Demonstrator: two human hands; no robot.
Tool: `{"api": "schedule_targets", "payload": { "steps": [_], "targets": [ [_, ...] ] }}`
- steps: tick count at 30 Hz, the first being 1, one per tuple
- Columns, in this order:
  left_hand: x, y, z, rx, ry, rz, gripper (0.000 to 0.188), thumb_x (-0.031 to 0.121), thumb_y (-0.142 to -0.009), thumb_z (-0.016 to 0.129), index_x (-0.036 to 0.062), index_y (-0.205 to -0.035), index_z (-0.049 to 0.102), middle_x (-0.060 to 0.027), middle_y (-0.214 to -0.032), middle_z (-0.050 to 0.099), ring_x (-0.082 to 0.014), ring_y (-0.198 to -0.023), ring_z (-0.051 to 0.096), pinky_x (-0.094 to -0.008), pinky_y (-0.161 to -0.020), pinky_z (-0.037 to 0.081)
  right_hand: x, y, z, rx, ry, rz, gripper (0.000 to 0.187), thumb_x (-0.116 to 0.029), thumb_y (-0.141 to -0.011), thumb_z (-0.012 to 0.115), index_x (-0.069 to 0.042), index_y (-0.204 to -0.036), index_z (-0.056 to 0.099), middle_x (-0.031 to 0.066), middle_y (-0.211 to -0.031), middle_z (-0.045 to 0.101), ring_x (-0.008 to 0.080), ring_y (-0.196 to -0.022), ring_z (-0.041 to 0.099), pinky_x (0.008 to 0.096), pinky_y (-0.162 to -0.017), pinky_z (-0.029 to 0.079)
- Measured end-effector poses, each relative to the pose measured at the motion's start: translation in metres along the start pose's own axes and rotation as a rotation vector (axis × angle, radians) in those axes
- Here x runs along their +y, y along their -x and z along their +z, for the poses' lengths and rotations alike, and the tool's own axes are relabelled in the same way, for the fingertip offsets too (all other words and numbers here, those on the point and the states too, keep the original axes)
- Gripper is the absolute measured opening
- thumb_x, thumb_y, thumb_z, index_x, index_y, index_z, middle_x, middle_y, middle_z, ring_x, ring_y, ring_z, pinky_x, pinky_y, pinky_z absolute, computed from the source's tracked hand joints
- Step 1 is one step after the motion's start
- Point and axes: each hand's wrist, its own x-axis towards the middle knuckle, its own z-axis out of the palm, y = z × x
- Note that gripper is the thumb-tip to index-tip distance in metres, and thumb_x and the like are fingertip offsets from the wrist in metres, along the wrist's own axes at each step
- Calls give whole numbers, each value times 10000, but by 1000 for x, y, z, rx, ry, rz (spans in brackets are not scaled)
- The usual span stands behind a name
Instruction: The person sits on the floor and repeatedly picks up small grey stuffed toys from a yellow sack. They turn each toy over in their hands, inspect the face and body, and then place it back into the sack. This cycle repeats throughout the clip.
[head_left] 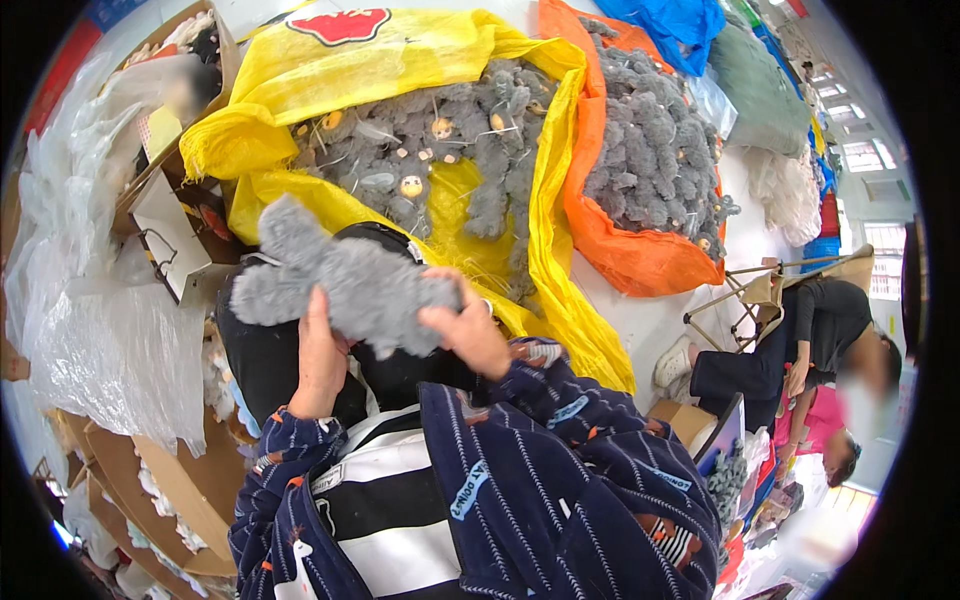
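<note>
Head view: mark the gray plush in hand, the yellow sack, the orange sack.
Gray plush (362,287), head view: middle of its furry body.
Yellow sack (400,70), head view: its upper flap.
Orange sack (640,268), head view: its wall, lower end.

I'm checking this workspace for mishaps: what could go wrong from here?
The gray plush toy, held over the lap by the left hand and right hand, might drop if both grips slacken. The orange sack is heaped with gray plush pieces, one poking past its right edge, so some could tumble out. The yellow sack gapes open, so its loose edge could perhaps fold over its contents.
</note>
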Motion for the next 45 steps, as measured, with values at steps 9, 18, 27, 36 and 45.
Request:
{"api": "schedule_targets", "payload": {
  "steps": [9, 18, 27, 36, 45],
  "targets": [
    [5, 3, 2, -114, -373, -5, 245, 204, -932, 418, 56, -1123, 460, -69, -956, 568, -108, -766, 571, -221, -665, 456, -82, -58, -186, 456, -610, -524, 201, -259, -892, 480, -137, -1051, 493, 68, -909, 605, -13, -420, 251, 156, -383, 277],
    [-2, -6, 4, -11, -425, -84, 155, 164, -923, 435, 57, -1000, 519, -27, -760, 574, -68, -563, 541, -169, -508, 428, 205, -103, -162, 161, 1217, 454, 308, -268, -777, 561, -24, -962, 600, 237, -917, 602, 350, -868, 596, 409, -729, 467],
    [-3, -11, 0, 20, -412, -97, 147, 168, -916, 456, 44, -950, 527, -36, -690, 566, -77, -520, 537, -173, -484, 423, 268, -77, -208, 31, 1238, 714, 288, -251, -810, 525, -49, -988, 629, 213, -921, 617, 350, -871, 603, 427, -758, 477],
    [0, -9, 2, -1, -402, -118, 162, 185, -916, 460, 38, -948, 523, -40, -700, 569, -85, -534, 542, -176, -489, 429, 290, -89, -217, 106, 1197, 802, 286, -217, -759, 561, -12, -942, 639, 216, -913, 616, 337, -857, 601, 401, -757, 473],
    [0, -5, 1, -59, -406, -100, 137, 176, -914, 457, 59, -943, 520, -32, -728, 573, -82, -573, 552, -180, -525, 436, 186, -86, -187, 409, 49, 278, 99, -120, -774, 606, -44, -838, 602, 11, -699, 574, 91, -559, 515, 227, -500, 403]
  ]
}}
